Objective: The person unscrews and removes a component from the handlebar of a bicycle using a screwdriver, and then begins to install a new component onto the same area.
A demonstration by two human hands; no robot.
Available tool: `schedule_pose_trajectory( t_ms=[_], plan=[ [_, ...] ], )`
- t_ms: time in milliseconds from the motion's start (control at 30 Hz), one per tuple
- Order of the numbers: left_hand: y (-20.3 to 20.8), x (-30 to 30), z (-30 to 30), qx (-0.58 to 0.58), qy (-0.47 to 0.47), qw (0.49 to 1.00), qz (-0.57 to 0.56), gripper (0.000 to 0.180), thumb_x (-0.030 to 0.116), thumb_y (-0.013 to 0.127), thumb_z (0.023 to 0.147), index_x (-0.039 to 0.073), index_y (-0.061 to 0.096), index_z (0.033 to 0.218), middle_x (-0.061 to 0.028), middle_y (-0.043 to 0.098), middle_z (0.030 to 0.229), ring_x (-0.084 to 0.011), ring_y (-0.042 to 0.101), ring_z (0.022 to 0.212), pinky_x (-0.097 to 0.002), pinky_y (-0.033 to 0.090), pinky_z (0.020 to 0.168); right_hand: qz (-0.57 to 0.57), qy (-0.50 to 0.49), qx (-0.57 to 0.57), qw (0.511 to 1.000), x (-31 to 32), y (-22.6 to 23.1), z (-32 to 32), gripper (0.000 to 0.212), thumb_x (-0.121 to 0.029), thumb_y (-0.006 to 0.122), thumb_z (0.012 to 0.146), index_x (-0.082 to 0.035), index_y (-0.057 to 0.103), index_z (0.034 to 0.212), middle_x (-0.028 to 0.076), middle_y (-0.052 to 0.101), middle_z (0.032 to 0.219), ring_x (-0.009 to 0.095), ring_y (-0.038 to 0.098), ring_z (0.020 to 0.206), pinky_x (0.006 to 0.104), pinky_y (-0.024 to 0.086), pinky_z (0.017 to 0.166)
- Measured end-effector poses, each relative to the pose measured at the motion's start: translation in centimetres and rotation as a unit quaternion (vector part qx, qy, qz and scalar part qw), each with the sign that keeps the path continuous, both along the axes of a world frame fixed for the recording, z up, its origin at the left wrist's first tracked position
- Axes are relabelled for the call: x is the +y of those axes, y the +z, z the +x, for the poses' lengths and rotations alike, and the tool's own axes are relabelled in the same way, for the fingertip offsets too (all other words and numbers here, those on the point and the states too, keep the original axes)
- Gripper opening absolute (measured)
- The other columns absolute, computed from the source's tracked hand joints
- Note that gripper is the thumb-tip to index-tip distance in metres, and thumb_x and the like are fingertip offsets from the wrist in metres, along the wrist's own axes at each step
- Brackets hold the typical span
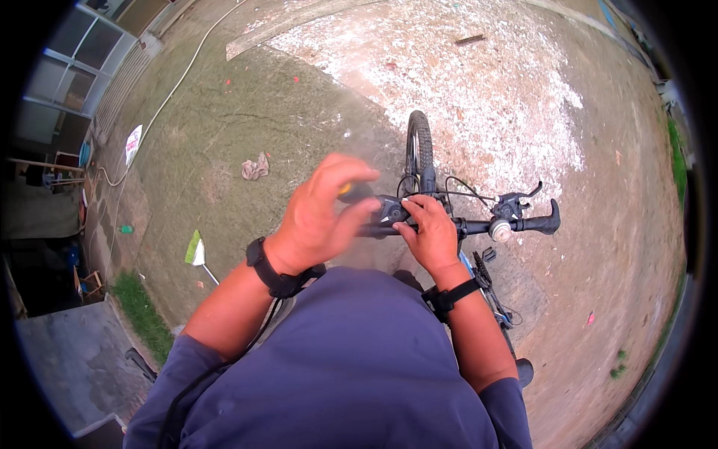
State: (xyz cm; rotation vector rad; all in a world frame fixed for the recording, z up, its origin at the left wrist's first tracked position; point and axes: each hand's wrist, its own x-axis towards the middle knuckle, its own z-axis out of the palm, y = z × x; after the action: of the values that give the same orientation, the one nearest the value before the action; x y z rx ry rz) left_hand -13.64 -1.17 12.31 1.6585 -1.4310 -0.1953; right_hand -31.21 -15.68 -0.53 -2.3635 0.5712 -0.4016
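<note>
My left hand (pixel 321 213) is curled, thumb and fingers around a dark thing with a yellow patch (pixel 346 188); motion blurs it, so its kind is unclear. It is at the left end of a bicycle's black handlebar (pixel 475 227). My right hand (pixel 430 236) rests at the black shifter and brake-lever unit (pixel 390 212) on that side, thumb and fingertips pressed on its edge. Beyond the bar stands the front wheel (pixel 420 150), its knobby tyre pointing away from me. The left grip is mostly hidden behind my left hand.
Right of my hands are a round bell (pixel 500 230), the other brake lever (pixel 535 189) and a grip with a bar end (pixel 552 218). A pedal (pixel 488 254) sticks out below. On the ground lie a crumpled cloth (pixel 255 167), a green-and-white brush head (pixel 195 248) and a pale hose (pixel 166 97).
</note>
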Motion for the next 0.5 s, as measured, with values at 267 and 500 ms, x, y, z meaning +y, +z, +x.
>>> schedule_pose_trajectory(
  t_ms=[267, 500],
  plan=[
    [3.0, -2.1, 0.7, -0.001, -0.150, 0.987, 0.048, 0.038, -0.008, 0.074, 0.081, 0.008, 0.063, 0.114, -0.0153, 0.066, 0.115, -0.0338, 0.066, 0.102, -0.0387, 0.055, 0.083, 0.014, 0.002, 0.010, 1.000, 0.1, 0.0, 0.1, 0.041, -0.019, 0.083, 0.076, -0.008, 0.072, 0.114, 0.007, 0.065, 0.119, 0.031, 0.064, 0.104, 0.0412, 0.054, 0.088],
    [5.3, -3.0, 1.5, 0.024, -0.224, 0.966, 0.128, 0.036, -0.005, 0.073, 0.081, 0.009, 0.067, 0.113, -0.0126, 0.067, 0.115, -0.0341, 0.067, 0.101, -0.0393, 0.055, 0.081, 0.012, 0.002, 0.023, 1.000, 0.1, 0.2, 0.0, 0.041, -0.019, 0.082, 0.077, -0.009, 0.072, 0.114, 0.006, 0.065, 0.120, 0.030, 0.063, 0.106, 0.0412, 0.054, 0.089]
  ],
)
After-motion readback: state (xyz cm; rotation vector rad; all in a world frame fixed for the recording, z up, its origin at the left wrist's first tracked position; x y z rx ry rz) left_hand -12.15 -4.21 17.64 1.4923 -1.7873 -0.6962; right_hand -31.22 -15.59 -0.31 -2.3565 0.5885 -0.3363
